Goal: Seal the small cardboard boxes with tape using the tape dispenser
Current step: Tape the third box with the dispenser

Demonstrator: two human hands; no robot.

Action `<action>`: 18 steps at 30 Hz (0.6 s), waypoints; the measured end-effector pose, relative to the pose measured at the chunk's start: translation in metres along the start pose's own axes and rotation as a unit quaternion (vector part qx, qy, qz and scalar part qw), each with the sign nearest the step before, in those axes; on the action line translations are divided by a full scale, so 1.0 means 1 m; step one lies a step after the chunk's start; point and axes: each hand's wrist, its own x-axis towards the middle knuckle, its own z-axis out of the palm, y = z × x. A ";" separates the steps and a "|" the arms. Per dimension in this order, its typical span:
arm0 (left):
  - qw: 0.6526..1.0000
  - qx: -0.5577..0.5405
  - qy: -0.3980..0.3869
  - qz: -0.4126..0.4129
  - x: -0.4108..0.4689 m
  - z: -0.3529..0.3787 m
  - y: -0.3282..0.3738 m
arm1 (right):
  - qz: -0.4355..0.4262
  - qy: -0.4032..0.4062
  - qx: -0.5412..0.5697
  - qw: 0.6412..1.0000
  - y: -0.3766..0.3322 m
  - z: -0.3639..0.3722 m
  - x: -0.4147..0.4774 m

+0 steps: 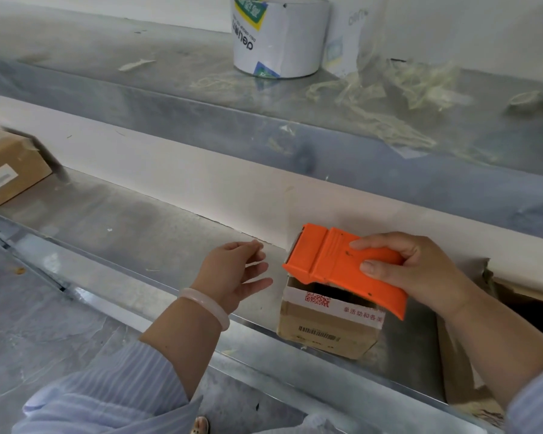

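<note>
Small cardboard box (pixel 328 324) sits on the lower metal shelf (pixel 145 242), near its front edge, top flaps open, red QR print on the inner flap, barcode label on the front. My right hand (pixel 411 270) grips the orange tape dispenser (pixel 342 267), fingers curled over its top, held just above the box's open top. My left hand (pixel 235 270) hovers left of the box, fingers spread and relaxed, holding nothing; pale bangle (pixel 207 305) on the wrist. Another cardboard box (pixel 10 166) far left on the same shelf. White tape roll (pixel 279 36) and tape scraps (pixel 389 98) on the upper shelf.
</note>
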 end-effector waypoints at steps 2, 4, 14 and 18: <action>1.000 -0.007 -0.008 -0.003 -0.005 0.003 -0.005 | -0.001 0.004 -0.010 1.000 0.000 -0.005 -0.005; 1.000 -0.012 -0.018 -0.003 -0.011 0.006 -0.008 | 0.002 0.010 -0.025 1.000 -0.001 -0.011 -0.009; 0.997 0.031 -0.063 0.020 -0.032 0.027 -0.024 | -0.004 0.023 -0.050 0.998 -0.009 -0.040 -0.042; 0.988 0.103 -0.037 0.112 -0.035 0.030 -0.023 | 0.003 0.038 -0.029 0.999 -0.007 -0.041 -0.056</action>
